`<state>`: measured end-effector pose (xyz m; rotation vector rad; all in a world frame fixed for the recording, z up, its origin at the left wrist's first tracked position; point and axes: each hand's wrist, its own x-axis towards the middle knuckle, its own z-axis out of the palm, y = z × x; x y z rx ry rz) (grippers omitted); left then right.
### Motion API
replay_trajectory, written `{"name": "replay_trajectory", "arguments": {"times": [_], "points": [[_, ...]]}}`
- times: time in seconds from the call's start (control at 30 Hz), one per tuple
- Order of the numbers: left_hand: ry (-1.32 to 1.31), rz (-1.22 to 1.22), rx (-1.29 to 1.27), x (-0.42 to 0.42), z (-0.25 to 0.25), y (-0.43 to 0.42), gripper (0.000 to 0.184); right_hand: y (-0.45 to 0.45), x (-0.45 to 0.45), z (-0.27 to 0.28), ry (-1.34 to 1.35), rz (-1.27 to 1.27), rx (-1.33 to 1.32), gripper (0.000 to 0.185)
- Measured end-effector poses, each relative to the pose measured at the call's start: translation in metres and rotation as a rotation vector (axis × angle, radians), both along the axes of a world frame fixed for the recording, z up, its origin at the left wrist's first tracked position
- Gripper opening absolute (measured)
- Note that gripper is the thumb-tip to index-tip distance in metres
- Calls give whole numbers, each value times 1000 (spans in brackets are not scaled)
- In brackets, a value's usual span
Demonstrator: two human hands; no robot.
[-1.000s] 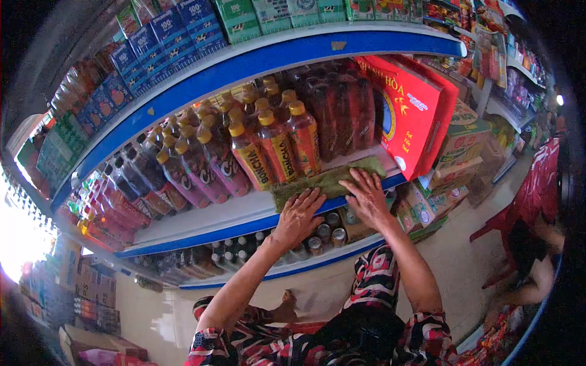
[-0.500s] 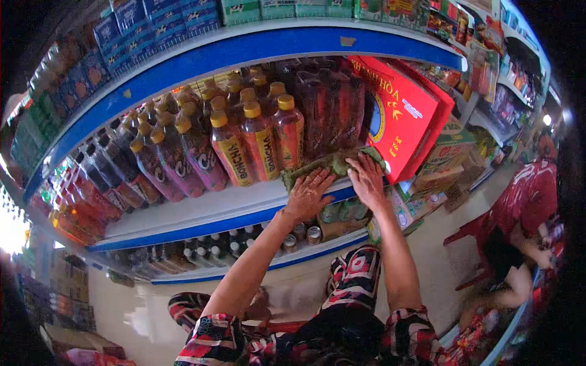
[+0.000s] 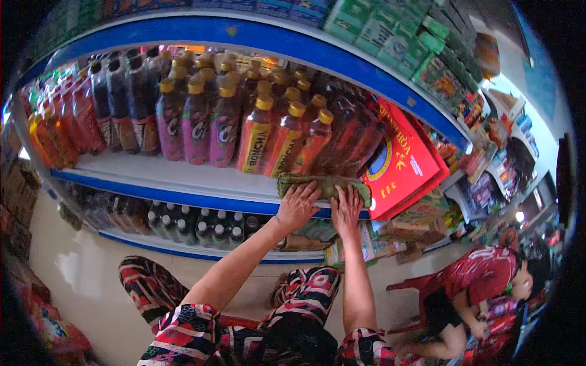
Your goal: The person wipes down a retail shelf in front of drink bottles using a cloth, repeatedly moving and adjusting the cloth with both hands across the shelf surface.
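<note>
Lengthwise — the cloth (image 3: 326, 185) parallels the shelf edge (image 3: 183, 198).

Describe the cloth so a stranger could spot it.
Find the blue-edged drinks shelf, then its Boncha bottles. By their bases, under the left hand and right hand, lies the cloth: dull green and fuzzy, unlike those glossy bottles and the red box alongside.

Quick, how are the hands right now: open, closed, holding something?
Left hand: open, palm down on the green cloth.
Right hand: also open, laid on the same cloth.
</note>
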<state>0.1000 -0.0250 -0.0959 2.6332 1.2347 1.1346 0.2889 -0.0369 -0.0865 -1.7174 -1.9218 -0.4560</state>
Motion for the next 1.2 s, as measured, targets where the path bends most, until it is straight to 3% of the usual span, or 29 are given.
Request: {"name": "replay_trajectory", "arguments": {"times": [0.33,0.43,1.2], "points": [[-6,8,70,-42,6,-15,48,-20,-34,-4,-11,-8,-15,46],[52,18,-38,-51,12,-17,46,-22,-41,-3,4,12,-19,46],[16,28,-45,-110,13,-22,39,-39,-94,1,47,97,-9,50]]}}
